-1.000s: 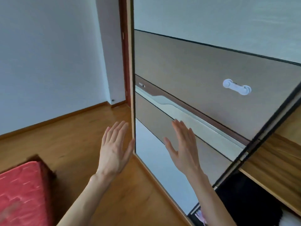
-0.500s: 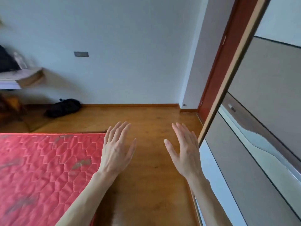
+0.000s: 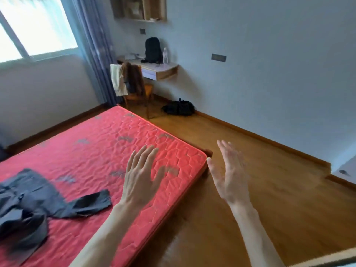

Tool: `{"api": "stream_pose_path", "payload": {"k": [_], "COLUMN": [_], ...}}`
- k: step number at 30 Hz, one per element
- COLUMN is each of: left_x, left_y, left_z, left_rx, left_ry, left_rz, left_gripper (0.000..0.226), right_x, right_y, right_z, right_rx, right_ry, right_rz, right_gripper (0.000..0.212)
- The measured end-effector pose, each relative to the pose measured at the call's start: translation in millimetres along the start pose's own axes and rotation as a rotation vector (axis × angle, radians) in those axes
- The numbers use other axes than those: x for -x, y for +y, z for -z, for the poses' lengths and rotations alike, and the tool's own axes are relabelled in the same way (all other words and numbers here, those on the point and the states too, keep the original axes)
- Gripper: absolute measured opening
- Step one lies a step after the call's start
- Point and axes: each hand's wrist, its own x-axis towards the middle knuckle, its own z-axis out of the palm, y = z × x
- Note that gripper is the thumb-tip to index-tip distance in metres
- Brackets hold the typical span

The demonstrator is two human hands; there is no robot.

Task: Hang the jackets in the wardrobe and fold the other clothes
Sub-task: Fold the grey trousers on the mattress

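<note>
A crumpled dark grey garment (image 3: 28,205) lies on the red mattress (image 3: 100,151) at the lower left, one sleeve stretched toward the bed's edge. My left hand (image 3: 140,178) hovers over the mattress near its corner, fingers straight and spread, holding nothing. My right hand (image 3: 229,174) is raised over the wooden floor beside the bed, fingers straight, empty. More clothes, a cream piece and a brown one (image 3: 133,78), hang over the back of a chair (image 3: 142,93) at the far end. The wardrobe is out of view.
A wall-mounted desk (image 3: 159,70) carries a black backpack (image 3: 153,50) and a bottle. A black bag (image 3: 179,107) lies on the floor by the wall. A window and a curtain (image 3: 94,45) stand at the far left. Wooden floor (image 3: 250,189) runs right of the bed.
My view has swung left, away from the wardrobe door, across the floor to the bed. Both hands stay raised and empty with straight fingers.
</note>
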Motion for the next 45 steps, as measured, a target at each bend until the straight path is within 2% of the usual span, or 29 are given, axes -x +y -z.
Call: {"api": "stream_pose_path", "payload": {"k": [5, 15, 27, 32, 37, 45], "left_x": [14.0, 57.0, 99.6, 114.4, 123.0, 151.1], "left_y": [-56.2, -192.0, -357.8, -399.3, -446.3, -524.4], "left_z": [28.5, 106.7, 196.3, 205.2, 196.1, 149.0], "left_rx": [-0.092, -0.277, -0.400, -0.410, -0.418, -0.486], "left_ry": [0.068, 0.198, 0.311, 0.319, 0.307, 0.152], "left_rz": [0.171, 0.462, 0.666, 0.755, 0.841, 1.000], "left_gripper": [0.058, 0.059, 0.058, 0.056, 0.056, 0.057], "right_x": [-32.9, -61.9, -70.6, -73.2, -77.1, -60.2], "right_y": [-47.4, -182.1, -346.5, -395.0, -416.6, -417.1], "right_z": [-62.5, -203.6, -378.0, -430.8, -492.4, -604.5], "right_rx": [-0.106, -0.280, -0.388, -0.414, -0.431, -0.463], "right_ry": [-0.119, -0.335, -0.491, -0.564, -0.657, -0.836], "right_rz": [0.136, 0.377, 0.582, 0.618, 0.616, 0.608], "right_gripper": [0.069, 0.064, 0.064, 0.061, 0.063, 0.063]}}
